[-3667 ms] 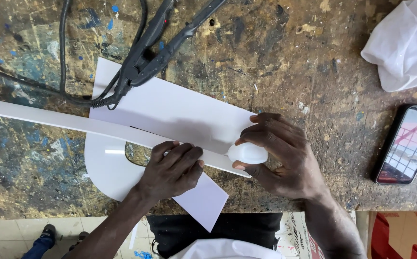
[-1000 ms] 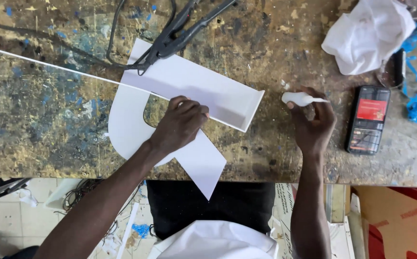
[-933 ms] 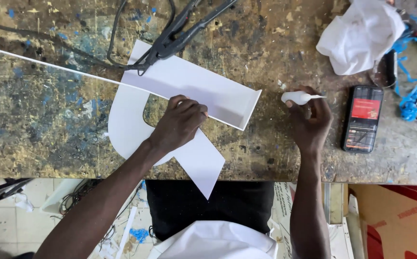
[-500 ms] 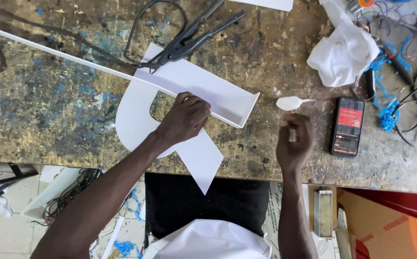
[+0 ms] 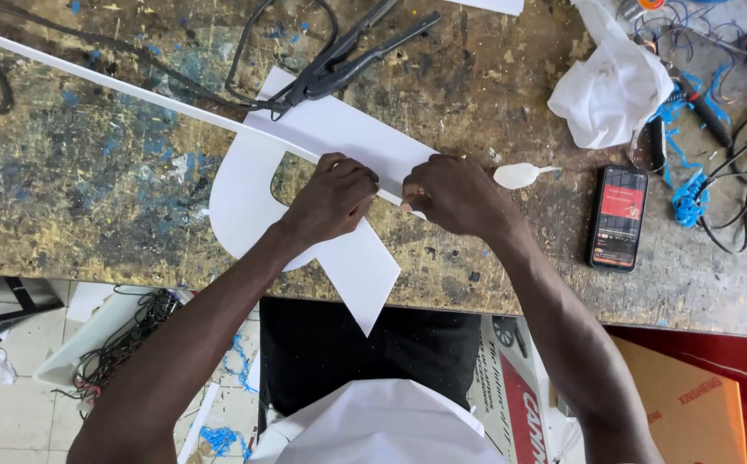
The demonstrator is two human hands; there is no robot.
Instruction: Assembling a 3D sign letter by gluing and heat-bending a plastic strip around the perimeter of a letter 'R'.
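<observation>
Your left hand (image 5: pixel 332 196) and right hand (image 5: pixel 452 192), fingers curled, press together on a thin white strip (image 5: pixel 133 90) standing on edge along a flat white cut-out shape (image 5: pixel 339 146) on the paint-stained workbench (image 5: pixel 90 198). That seems to steady the strip against the sheet. A small white bottle (image 5: pixel 518 175) lies just beside your right hand.

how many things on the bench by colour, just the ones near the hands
White: 4, namely the curved sheet cutout, the long strip, the small squeeze bottle and the crumpled cloth
Black: 2, namely the phone and the long-handled tool
Total: 6
Left hand and right hand both press on the strip.
</observation>
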